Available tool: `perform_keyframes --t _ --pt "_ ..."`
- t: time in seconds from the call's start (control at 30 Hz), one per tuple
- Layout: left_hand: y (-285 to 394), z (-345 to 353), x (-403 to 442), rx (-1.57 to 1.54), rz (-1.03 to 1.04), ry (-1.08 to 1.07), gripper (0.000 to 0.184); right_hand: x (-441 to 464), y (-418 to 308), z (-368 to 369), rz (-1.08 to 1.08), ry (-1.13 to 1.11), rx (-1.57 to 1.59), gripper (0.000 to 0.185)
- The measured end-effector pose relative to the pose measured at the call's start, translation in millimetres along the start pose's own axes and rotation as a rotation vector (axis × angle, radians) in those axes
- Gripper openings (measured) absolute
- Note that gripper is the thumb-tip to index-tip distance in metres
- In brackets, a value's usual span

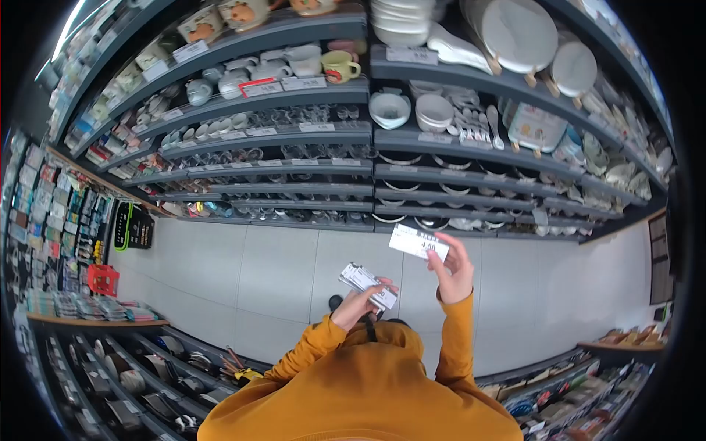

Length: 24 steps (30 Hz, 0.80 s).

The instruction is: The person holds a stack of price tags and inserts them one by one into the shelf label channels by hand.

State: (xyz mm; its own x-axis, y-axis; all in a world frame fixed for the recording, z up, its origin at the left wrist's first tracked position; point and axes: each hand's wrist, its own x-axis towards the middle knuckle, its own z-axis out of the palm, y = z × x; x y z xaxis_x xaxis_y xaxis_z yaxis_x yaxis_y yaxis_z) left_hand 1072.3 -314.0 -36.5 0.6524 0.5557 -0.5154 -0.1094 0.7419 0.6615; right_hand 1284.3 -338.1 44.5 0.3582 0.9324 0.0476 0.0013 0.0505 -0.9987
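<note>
The dark shelving [370, 95] spans the far side of the aisle, and the pale tiled floor [279, 268] lies open under both hands, so any card let go would probably drop there and could slide beneath the lowest shelf's front edge. A large round white plate [518, 35] stands propped near the front edge of an upper right-hand shelf; a careless knock from a reaching arm could tip it. The left grip [354, 305] is closed around a fanned stack of price labels [362, 281], held near the body; its cards overlap unevenly, so a loosened thumb could let the outer ones slip or shuffle out of order. A yellow mug [340, 67] sits close to its shelf's front edge, exposed to a bump. The right grip [457, 273] pinches, thumb against fingers, one price label [418, 241] reading 4.50 by its right end alone, so a brush could twist it free.
</note>
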Motion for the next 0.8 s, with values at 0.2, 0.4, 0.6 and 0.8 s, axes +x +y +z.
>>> perform_keyframes --t 0.2,0.4,0.6,0.8 --pt "0.9 18.7 -0.5 -0.002 -0.018 0.038 0.029 0.5 -3.3 -19.1 -0.024 0.021 -0.006 0.034" --pt "2.9 35.9 8.1 0.091 -0.072 -0.017 0.032 -8.0 -3.7 -43.3 -0.057 0.122 0.014 0.034" --pt "8.1 50.2 20.0 0.202 -0.093 -0.114 0.038 -14.6 -3.1 -57.0 -0.075 0.164 0.035 0.033" --pt "11.0 51.9 21.3 0.208 -0.086 -0.111 0.039 -10.3 1.8 -51.7 -0.090 0.172 0.055 0.033"
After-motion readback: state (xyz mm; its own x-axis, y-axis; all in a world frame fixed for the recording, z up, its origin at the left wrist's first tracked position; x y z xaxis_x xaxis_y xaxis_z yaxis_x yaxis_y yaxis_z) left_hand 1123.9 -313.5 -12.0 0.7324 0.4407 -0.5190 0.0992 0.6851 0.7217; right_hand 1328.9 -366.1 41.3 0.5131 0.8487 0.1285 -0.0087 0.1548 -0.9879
